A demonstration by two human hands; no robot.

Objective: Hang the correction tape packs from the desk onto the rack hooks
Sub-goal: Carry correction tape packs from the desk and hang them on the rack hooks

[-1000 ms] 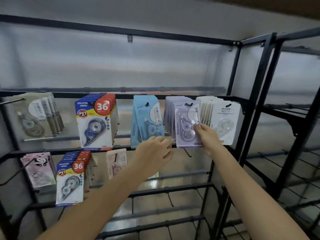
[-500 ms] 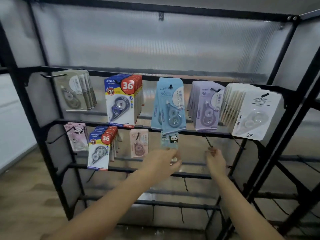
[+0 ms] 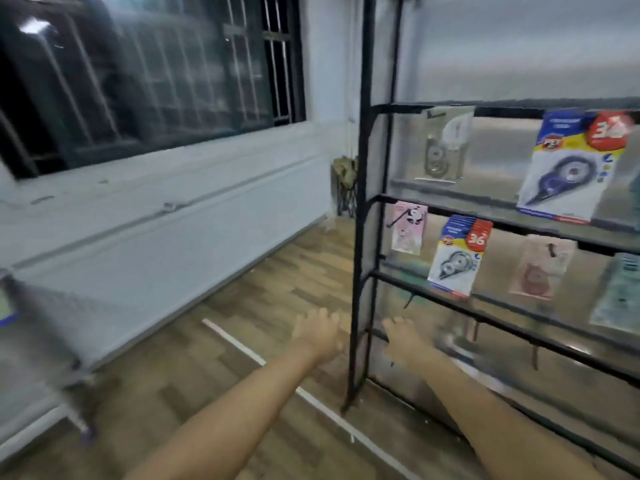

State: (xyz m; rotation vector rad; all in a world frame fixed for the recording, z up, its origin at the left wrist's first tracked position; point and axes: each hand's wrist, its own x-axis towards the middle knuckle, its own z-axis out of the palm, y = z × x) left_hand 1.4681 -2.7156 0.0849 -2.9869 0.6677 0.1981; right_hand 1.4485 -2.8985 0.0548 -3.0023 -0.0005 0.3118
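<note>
Both hands carry nothing: the left hand [image 3: 320, 336] hangs loose-fingered over the floor [image 3: 221, 358], the right hand [image 3: 403, 339] relaxed beside the rack [image 3: 362, 216]. Packs [image 3: 455, 258] hang on hooks at right. The head points left, probably toward the tabletop [image 3: 38, 317] for more.

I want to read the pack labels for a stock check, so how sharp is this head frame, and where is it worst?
Head view: motion blur smears the whole frame, worst at the left edge and across the window. The left hand and right hand are soft-edged. On the rack, only the large "36" on the blue-and-red pack reads; finer print is illegible. The backing panel shows hazy glare.
</note>
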